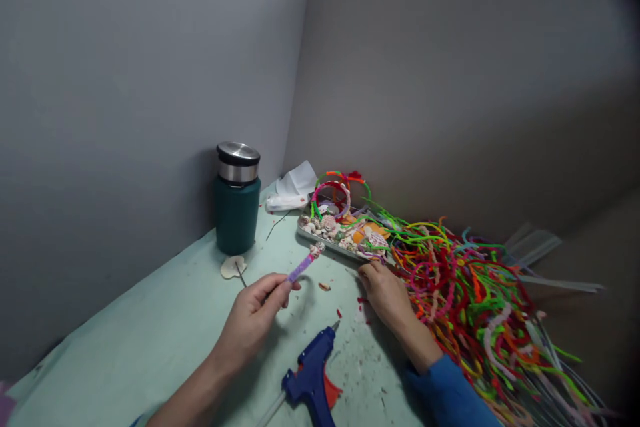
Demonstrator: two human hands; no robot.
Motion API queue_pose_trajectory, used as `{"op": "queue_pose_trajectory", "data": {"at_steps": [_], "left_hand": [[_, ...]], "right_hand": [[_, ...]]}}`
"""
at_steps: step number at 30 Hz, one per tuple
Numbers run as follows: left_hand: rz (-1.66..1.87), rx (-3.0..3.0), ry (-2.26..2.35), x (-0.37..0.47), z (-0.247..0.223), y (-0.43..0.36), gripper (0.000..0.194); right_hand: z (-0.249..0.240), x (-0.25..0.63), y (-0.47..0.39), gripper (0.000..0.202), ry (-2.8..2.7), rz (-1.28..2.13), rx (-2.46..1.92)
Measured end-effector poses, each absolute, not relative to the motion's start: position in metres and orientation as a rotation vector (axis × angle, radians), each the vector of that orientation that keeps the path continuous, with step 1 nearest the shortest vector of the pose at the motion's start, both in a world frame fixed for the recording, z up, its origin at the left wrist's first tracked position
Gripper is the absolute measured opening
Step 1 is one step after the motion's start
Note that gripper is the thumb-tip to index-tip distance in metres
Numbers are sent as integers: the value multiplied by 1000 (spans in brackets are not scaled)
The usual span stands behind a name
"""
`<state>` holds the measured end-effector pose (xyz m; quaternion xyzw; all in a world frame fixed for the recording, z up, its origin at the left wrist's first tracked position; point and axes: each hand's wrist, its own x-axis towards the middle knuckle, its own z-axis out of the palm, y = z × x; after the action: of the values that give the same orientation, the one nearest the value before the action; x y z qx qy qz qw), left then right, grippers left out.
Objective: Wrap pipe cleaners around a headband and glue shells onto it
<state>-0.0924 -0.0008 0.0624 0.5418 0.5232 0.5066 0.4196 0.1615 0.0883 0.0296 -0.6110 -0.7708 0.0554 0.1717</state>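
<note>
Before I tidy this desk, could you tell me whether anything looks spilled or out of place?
Small red and pale scraps lie strewn over the pale green tabletop around the blue hot-glue gun, and the heap of multicoloured pipe cleaners sprawls loose.

Worn on the head, looking forward and down at close range onto the pale green desk [150,340], toward the corner of grey partition walls [300,80]; no second view to overlap.
</note>
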Motion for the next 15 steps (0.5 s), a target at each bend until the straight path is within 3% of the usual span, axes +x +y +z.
{"op": "queue_pose_trajectory", "data": {"at_steps": [4,6,15], "left_hand": [[1273,1355,1303,-92,62,-1,35],[1275,1355,1303,-92,63,-1,36],[1275,1373,1299,-92,60,1,34]], "right_hand": [[47,153,73,29,-1619,1092,-1353],[55,145,62,36,-1328,1385,-1188],[80,122,35,34,-1051,1647,-983]]}}
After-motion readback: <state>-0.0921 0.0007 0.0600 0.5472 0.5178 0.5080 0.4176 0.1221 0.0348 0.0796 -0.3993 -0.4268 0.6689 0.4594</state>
